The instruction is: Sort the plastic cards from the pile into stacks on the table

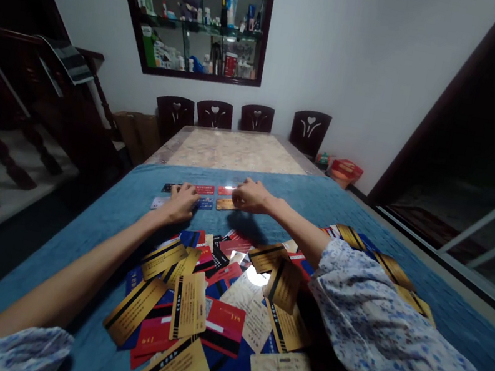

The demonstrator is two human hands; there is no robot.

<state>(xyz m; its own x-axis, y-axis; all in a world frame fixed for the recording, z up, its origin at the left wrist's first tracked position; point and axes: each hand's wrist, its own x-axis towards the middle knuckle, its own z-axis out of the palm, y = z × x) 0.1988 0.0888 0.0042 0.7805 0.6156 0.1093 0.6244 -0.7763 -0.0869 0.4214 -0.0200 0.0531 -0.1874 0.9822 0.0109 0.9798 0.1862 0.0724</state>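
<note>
My left hand (182, 202) rests with its fingers spread over the laid-out cards, between a blue card (205, 203) and a pale violet card (159, 203). A black card (166, 187) and a red card (205, 190) lie just beyond it. My right hand (250, 196) has its fingers bent together at the right end of a gold-orange card (224, 204). Behind that card is another red card (224, 190), partly covered by the fingers. Nearer to me spreads a loose heap of gold, red, blue and pale cards (189, 305), many overlapping.
A blue cloth (122, 209) covers the near part of the long table (234, 148). More cards (392, 270) lie at the right beyond my sleeve. Several dark chairs (310, 129) stand at the far end, below a wall shelf (198, 26).
</note>
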